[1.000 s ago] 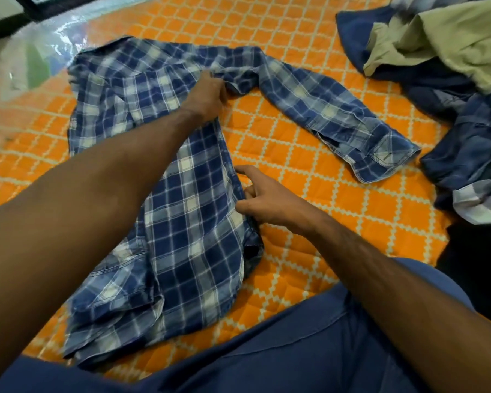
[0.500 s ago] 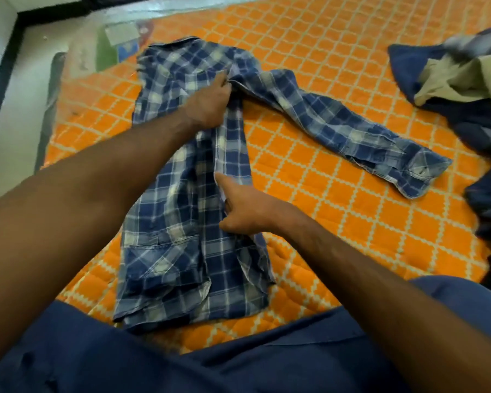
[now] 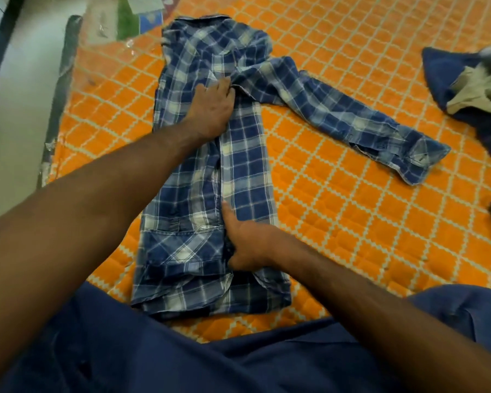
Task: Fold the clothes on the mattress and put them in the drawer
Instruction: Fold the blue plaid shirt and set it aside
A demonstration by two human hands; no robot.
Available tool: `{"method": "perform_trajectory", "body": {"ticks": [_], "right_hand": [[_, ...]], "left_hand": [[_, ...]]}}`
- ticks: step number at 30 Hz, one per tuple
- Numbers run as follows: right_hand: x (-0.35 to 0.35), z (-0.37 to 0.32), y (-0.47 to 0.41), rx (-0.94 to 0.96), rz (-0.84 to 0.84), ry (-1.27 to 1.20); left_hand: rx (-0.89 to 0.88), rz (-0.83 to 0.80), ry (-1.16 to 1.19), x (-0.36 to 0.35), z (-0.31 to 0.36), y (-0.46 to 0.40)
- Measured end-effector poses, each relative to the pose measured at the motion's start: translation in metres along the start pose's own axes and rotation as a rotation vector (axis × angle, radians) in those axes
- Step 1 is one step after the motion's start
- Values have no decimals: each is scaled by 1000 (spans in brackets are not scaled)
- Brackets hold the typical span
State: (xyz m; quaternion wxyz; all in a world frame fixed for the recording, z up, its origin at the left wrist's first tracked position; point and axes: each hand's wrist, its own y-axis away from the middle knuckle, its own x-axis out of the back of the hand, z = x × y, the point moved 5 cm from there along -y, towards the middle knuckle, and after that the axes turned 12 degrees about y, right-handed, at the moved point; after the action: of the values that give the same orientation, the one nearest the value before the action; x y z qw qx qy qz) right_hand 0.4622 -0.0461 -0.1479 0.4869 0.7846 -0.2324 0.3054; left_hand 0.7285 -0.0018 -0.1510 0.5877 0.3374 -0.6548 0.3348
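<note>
Plaid shirt [image 3: 210, 177] on orange mattress [image 3: 352, 222], body folded narrow, right sleeve [image 3: 352, 117] still out | left hand [image 3: 210, 109] flat, right hand [image 3: 247, 245] curled, both pressing shirt | clothes pile [image 3: 465, 86] far right unfolded; drawer unseen.

Left hand [image 3: 211, 110] extended forward, palm down, fingers straight and flat. Right hand [image 3: 248, 245] nearer the body, thumb extended, fingers curled under.

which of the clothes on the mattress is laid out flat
The blue plaid shirt under both hands; the dark blue and beige clothes at the right edge lie crumpled in a heap.
</note>
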Motion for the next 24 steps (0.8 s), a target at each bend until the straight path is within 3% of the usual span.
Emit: {"method": "perform_trajectory", "body": {"ticks": [4, 8, 10, 12, 14, 16, 20, 24], "right_hand": [[-6, 1, 0, 43, -95, -5], [16, 22, 6, 96, -121, -162], [37, 46, 7, 75, -4, -156], [61, 80, 5, -24, 211, -191], [81, 123, 4, -186, 465, -193], [98, 168, 6, -381, 663, -37], [109, 228, 7, -605, 736, 157], [107, 258, 2, -654, 735, 214]], "left_hand": [[-36, -12, -22, -3, 0, 8], [-52, 113, 148, 8, 0, 19], [-89, 228, 248, 18, 4, 21], [-115, 272, 502, 23, 10, 18], [-48, 149, 828, 17, 18, 13], [59, 36, 1003, 11, 27, 3], [270, -27, 1241, 4, 26, -11], [359, 6, 1249, -4, 17, -19]]}}
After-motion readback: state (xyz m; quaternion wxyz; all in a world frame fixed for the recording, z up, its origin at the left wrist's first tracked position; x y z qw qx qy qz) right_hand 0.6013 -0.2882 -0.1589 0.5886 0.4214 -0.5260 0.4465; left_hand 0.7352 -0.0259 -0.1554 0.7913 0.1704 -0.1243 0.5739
